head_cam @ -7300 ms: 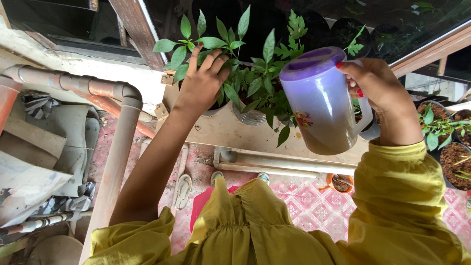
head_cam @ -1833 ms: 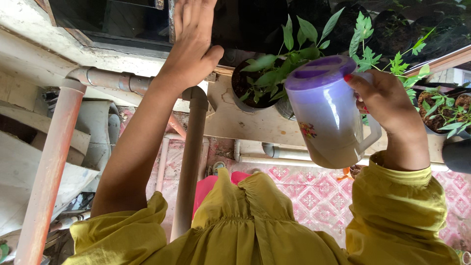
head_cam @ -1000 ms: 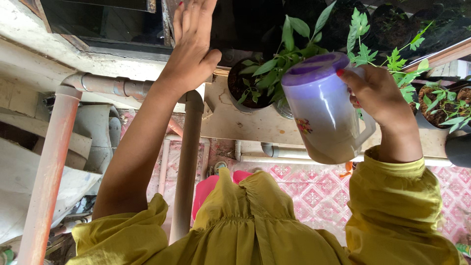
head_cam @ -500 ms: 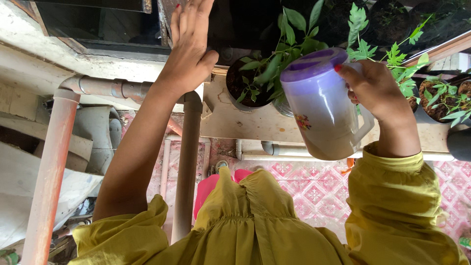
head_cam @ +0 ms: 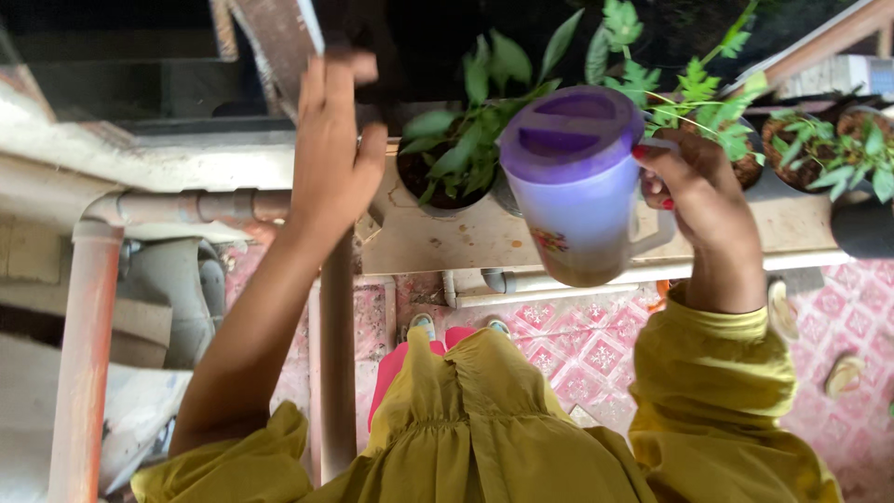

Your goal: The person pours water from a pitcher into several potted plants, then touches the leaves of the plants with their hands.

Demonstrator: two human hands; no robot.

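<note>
While the right hand (head_cam: 700, 191) grips a purple-lidded jug (head_cam: 575, 186), plants (head_cam: 466, 154) stand beside.

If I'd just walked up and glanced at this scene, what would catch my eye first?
Most striking is the translucent plastic jug with a purple lid, held by its handle in the right hand in front of a row of leafy green potted plants on a pale wooden ledge. On the other side, the left hand is raised flat against a wooden window frame, above rusty orange-grey pipes. Below, yellow-green sleeves fill the foreground.
</note>
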